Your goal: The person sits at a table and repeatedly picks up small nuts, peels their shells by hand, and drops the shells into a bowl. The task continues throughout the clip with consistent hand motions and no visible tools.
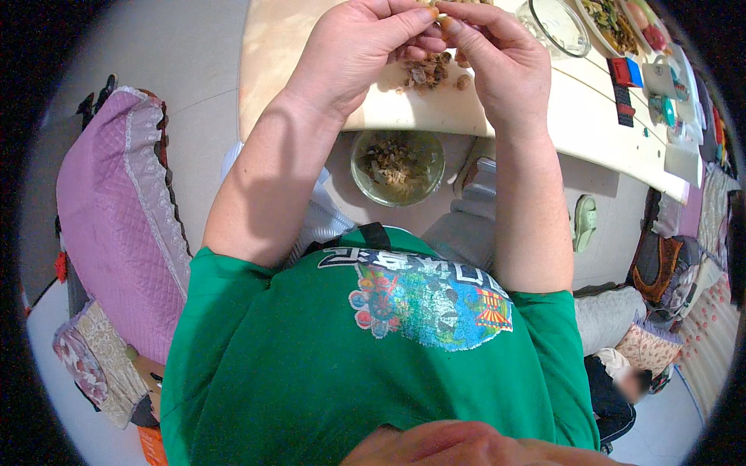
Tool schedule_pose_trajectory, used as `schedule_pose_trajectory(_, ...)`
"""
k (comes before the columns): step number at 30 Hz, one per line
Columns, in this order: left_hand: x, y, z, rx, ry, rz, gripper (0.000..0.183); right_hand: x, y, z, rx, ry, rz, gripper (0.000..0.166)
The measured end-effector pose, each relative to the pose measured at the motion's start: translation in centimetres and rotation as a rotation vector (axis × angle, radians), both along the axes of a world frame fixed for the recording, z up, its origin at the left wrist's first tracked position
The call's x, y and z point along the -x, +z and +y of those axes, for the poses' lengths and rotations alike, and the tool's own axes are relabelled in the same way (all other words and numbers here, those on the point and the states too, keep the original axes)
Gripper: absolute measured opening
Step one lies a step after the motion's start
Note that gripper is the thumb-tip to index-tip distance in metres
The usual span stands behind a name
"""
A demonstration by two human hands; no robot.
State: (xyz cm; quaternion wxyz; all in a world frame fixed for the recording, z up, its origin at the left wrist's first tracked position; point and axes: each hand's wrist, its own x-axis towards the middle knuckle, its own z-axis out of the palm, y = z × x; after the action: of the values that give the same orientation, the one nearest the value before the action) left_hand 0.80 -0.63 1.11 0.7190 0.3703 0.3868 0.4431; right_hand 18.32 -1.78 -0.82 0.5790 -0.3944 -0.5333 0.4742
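My left hand (355, 52) and my right hand (507, 70) meet over the table at the top edge of the view. A small pale piece (441, 17) is pinched between their thumbs and fingertips, mostly covered by them. Beneath the hands, a heap of brown shell-like pieces (428, 73) lies on the cream tabletop (425, 113). One rounded brown piece (463, 81) rests beside the heap. Lower down, between my legs, a clear bowl (398, 201) holds more brown and pale bits. What the pieces are exactly, I cannot tell.
A glass bowl (574, 49) stands right of my hands, beside a dish of food (612, 23). Farther right are a red-and-blue box (626, 72) and cups (661, 76). Purple quilted fabric (111, 204) covers furniture at left. A green clog (585, 221) and a person (612, 390) are at right.
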Motion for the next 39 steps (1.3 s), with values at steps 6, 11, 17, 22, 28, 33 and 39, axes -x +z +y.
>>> schedule_pose_trajectory(6, -0.1, -0.5, 0.1, 0.012, 0.002, -0.053, 0.014, 0.1, 0.3, -0.1, 0.095, 0.059, 0.159, 0.015)
schedule_pose_trajectory(11, -0.2, -0.8, 0.1, -0.005, 0.002, -0.081, 0.013, 0.1, -0.2, 0.1, 0.154, 0.106, 0.267, 0.013)
schedule_pose_trajectory(17, -0.2, -1.2, 0.2, -0.064, -0.011, 0.058, 0.012, 1.0, -0.3, 0.0, 0.317, 0.124, 0.512, 0.014)
schedule_pose_trajectory(22, -0.7, -0.5, -0.3, -0.056, -0.046, 0.124, 0.01, 0.3, -0.1, 0.3, 0.378, 0.105, 0.58, 0.016)
schedule_pose_trajectory(28, -0.4, 0.5, -0.7, -0.06, -0.015, 0.215, 0.012, -0.3, -0.1, 0.3, 0.387, 0.038, 0.551, 0.016)
schedule_pose_trajectory(33, -1.1, -0.2, -0.8, -0.155, 0.057, 0.064, 0.015, 0.2, -0.5, 0.5, 0.39, 0.018, 0.518, 0.016)
schedule_pose_trajectory(39, -0.6, -0.8, -0.6, -0.156, 0.078, 0.095, 0.01, 0.8, -0.5, 0.3, 0.402, 0.065, 0.526, 0.014)
